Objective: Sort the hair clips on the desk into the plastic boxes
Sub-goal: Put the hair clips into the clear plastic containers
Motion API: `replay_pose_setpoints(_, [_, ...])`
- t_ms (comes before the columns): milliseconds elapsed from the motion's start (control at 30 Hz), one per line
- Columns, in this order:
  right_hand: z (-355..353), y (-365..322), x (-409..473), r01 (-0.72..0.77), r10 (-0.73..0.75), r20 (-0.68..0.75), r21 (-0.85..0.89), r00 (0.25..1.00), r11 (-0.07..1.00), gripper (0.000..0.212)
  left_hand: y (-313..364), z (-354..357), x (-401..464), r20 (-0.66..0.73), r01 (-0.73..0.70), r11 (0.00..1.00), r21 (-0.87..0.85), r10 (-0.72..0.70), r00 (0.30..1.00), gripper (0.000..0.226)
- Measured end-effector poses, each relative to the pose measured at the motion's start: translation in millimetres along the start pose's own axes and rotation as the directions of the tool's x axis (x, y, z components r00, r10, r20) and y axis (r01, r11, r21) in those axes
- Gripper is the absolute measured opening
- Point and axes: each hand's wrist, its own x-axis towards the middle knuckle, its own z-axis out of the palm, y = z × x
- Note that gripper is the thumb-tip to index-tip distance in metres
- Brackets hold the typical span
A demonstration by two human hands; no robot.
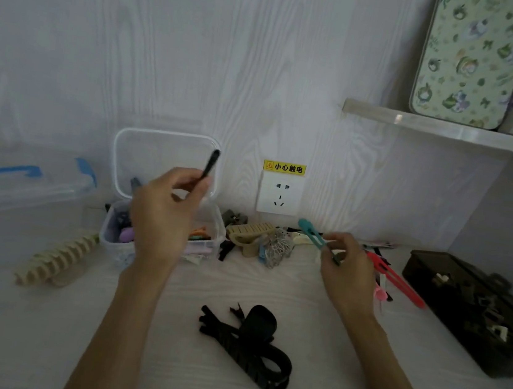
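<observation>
over the clear box (159, 240) — left hand (162, 212) pinches black clip (210, 164).

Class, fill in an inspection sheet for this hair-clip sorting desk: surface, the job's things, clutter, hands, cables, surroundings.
Surface: white desk, wood-grain pattern.
Job's things: open clear box with coloured clips inside, lid raised against the wall; black claw clips lying near the front; beige claw clip at the left; mixed clip pile by the wall; red clip at the right.
Clutter: dark box at the right; blue-latched clear box at the left.
Hands: left hand pinches a thin black clip above the open box; right hand holds a teal clip.
Cables: nothing seen.
Surroundings: wall socket with yellow warning label; shelf holding a floral tin.
</observation>
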Motion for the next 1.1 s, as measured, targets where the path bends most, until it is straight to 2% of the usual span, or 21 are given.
replay_pose_setpoints(67, [7.3,-14.2,3.1,0.058,-0.065,0.03,0.193,0.997,0.98,0.017,-11.4,-16.1,5.7,-0.096,0.113,0.97,0.216,-0.093,0.991,0.016])
replay_pose_setpoints(100, [13.4,-23.3,4.7,0.094,-0.116,0.07,0.263,0.991,0.96,0.018,-16.6,-21.7,6.8,-0.096,0.171,0.927,0.333,-0.147,0.984,0.017])
replay_pose_setpoints(200, [41.2,-52.6,7.8,0.217,-0.276,0.153,0.317,0.949,0.923,0.017,-25.6,-27.5,5.9,0.058,0.217,0.781,0.586,-0.308,0.95,0.021])
replay_pose_setpoints(267, [61.2,-69.7,9.7,0.294,-0.359,0.184,0.306,0.915,0.906,0.016,-25.3,-26.2,3.4,0.124,0.2,0.735,0.648,-0.361,0.924,0.028])
replay_pose_setpoints(367, [82.7,-82.5,9.0,0.417,-0.49,0.312,0.272,0.814,0.867,0.02,-22.6,-27.5,4.3,0.061,0.24,0.799,0.552,-0.325,0.944,0.033])
replay_pose_setpoints(400, [83.9,-80.2,10.9,0.417,-0.488,0.307,0.269,0.817,0.868,0.022,-20.2,-26.9,5.3,0.022,0.22,0.831,0.511,-0.269,0.963,0.033])
replay_pose_setpoints(500, [72.3,-56.0,25.0,0.307,-0.337,0.207,0.164,0.919,0.938,0.025,-3.6,-12.0,2.7,-0.019,0.044,0.917,0.397,-0.04,0.999,0.028])
replay_pose_setpoints(533, [66.3,-43.8,29.6,0.282,-0.294,0.261,0.085,0.92,0.956,0.029,4.6,-2.1,-2.0,0.023,-0.018,0.945,0.327,0.011,1.0,0.025])
replay_pose_setpoints(600, [57.0,-25.5,34.0,0.228,-0.194,0.485,-0.012,0.853,0.974,0.046,16.9,17.5,-14.3,0.221,-0.107,0.966,0.235,0.054,0.974,0.026])
replay_pose_setpoints(667, [49.3,-11.3,34.4,0.106,-0.099,0.619,0.025,0.779,0.994,0.052,16.6,35.8,-28.0,0.456,-0.214,0.911,0.352,0.033,0.889,0.029])
replay_pose_setpoints(733, [43.4,-3.4,35.8,0.012,-0.052,0.617,0.069,0.785,0.998,0.05,6.2,44.8,-36.7,0.596,-0.385,0.742,0.549,-0.024,0.803,0.035])
replay_pose_setpoints(800, [40.5,3.0,39.0,0.116,-0.062,0.571,-0.059,0.819,0.992,0.044,-0.5,45.2,-40.3,0.62,-0.447,0.631,0.634,-0.069,0.781,0.044])
replay_pose_setpoints(867, [36.9,6.5,39.7,0.233,-0.085,0.5,-0.242,0.862,0.942,0.037,-1.0,45.0,-42.7,0.603,-0.439,0.619,0.651,-0.072,0.794,0.043])
replay_pose_setpoints(933, [32.8,5.7,38.8,0.256,-0.108,0.448,-0.283,0.887,0.924,0.033,1.0,45.6,-42.1,0.593,-0.433,0.607,0.667,-0.079,0.801,0.036])
replay_pose_setpoints(1033, [35.3,-3.0,31.3,0.317,-0.172,0.433,-0.289,0.885,0.903,0.028,1.6,46.0,-40.9,0.567,-0.418,0.586,0.694,-0.087,0.819,0.024])
replay_pose_setpoints(1100, [46.4,-8.2,22.1,0.356,-0.18,0.434,-0.368,0.883,0.859,0.039,0.6,46.4,-40.6,0.535,-0.388,0.605,0.695,-0.074,0.842,0.022])
